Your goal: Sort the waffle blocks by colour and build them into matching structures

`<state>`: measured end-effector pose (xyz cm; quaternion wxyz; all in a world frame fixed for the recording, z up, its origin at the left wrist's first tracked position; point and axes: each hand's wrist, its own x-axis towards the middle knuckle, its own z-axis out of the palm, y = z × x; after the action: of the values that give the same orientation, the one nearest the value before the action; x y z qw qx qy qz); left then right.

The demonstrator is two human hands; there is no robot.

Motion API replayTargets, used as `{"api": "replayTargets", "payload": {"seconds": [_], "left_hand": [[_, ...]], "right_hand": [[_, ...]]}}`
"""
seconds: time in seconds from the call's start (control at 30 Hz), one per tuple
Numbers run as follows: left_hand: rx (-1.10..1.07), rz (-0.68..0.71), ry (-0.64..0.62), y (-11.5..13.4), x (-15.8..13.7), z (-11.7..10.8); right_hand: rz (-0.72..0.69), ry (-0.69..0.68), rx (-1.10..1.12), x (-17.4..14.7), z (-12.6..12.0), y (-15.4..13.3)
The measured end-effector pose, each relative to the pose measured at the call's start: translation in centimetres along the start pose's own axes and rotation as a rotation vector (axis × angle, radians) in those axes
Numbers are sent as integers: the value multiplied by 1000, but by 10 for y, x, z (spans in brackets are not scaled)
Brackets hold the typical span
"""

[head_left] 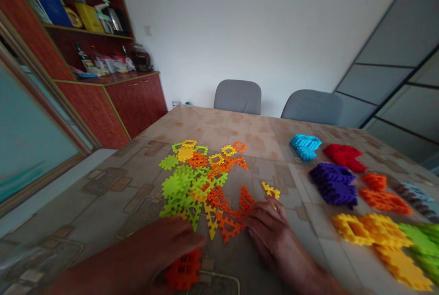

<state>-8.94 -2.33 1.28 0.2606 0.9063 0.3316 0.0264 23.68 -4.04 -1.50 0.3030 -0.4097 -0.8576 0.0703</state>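
Observation:
My left hand (176,242) is closed around an orange toothed square grid piece (185,270) near the front edge of the table; other pieces behind it may be hidden by the palm. My right hand (270,228) has its fingers bent and pressed on an orange toothed triangle (246,200) at the right side of a loose pile. Just past its knuckles shows a yellow triangle frame (270,190), partly covered by the fingers. Between the hands the pile mixes green pieces (176,185), orange triangles (229,226) and a yellow triangle (211,219).
To the right stand sorted stacks: light blue (305,146), red (345,157), purple (334,185), orange (386,200), yellow (373,230) and green (421,244), plus grey ones (416,199). Two grey chairs (237,96) are behind the table (206,121). A red-brown cabinet (137,98) is at left.

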Motion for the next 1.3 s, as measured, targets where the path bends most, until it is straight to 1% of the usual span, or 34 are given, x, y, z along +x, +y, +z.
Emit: {"api": "replayTargets", "payload": {"seconds": [0.13, 0.23, 0.3, 0.37, 0.5, 0.6, 0.7, 0.8, 0.83, 0.9, 0.97, 1.0, 1.03, 1.1, 1.17, 1.23, 1.3], "left_hand": [[106, -29, 41, 3, -2, 20], [152, -17, 81, 8, 4, 25], [153, 41, 99, 12, 9, 22], [141, 107, 88, 19, 15, 15], [98, 257, -24, 44, 37, -1], [32, 388, -105, 64, 57, -11], [-1, 436, -126, 70, 66, -15], [-2, 391, -121, 58, 59, -8], [-6, 343, -90, 52, 54, -4], [-6, 190, -12, 41, 44, 9], [5, 47, 44, 35, 37, 21], [16, 12, 51, 34, 35, 26], [31, 6, 58, 34, 34, 30], [63, 42, 77, 36, 35, 37], [96, 69, 108, 38, 38, 42], [108, 66, 143, 37, 40, 48], [98, 52, 172, 36, 40, 55]], "right_hand": [[19, 50, -50, 3, -12, 8], [28, 77, -79, 3, -20, 13], [41, 94, -105, 2, -26, 17], [57, 117, -139, 1, -32, 22], [55, 152, -191, 0, -42, 29], [56, 128, -215, 0, -44, 30], [65, 100, -208, -1, -45, 32], [81, 81, -213, -2, -46, 36], [82, 75, -218, -3, -47, 38], [81, 53, -216, -3, -47, 39], [73, -8, -182, -2, -45, 36], [67, -56, -154, -1, -44, 33], [61, -111, -124, 0, -42, 29], [44, -216, -68, 2, -36, 21], [35, -281, -49, 3, -29, 14], [42, -301, -62, 2, -21, 11], [60, -289, -81, 0, -15, 11]]}}
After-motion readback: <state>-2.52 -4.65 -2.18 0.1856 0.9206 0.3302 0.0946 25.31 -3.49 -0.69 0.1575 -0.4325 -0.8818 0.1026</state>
